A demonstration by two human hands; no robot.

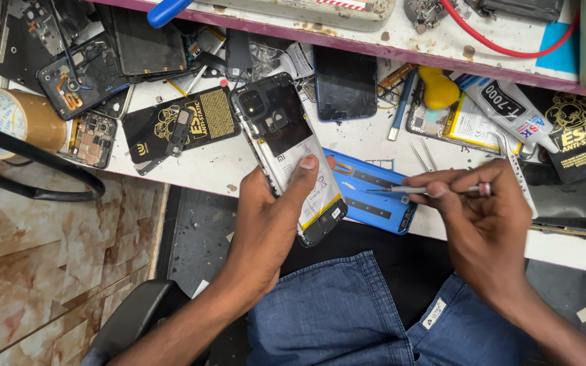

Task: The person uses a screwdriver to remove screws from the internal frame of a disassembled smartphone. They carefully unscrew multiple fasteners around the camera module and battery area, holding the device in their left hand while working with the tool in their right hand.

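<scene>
The opened phone (291,152) has its back cover removed. It lies tilted over the front edge of the white tabletop (205,166). Its long axis runs from the upper left, where the camera end points, to the lower right. The left hand (266,224) has its fingers closed around the lower part of the phone. The right hand (483,217) pinches a thin metal tool (415,191) just beside a blue phone cover (374,193). Phone parts crowd the tabletop, above a marble floor (49,271).
</scene>
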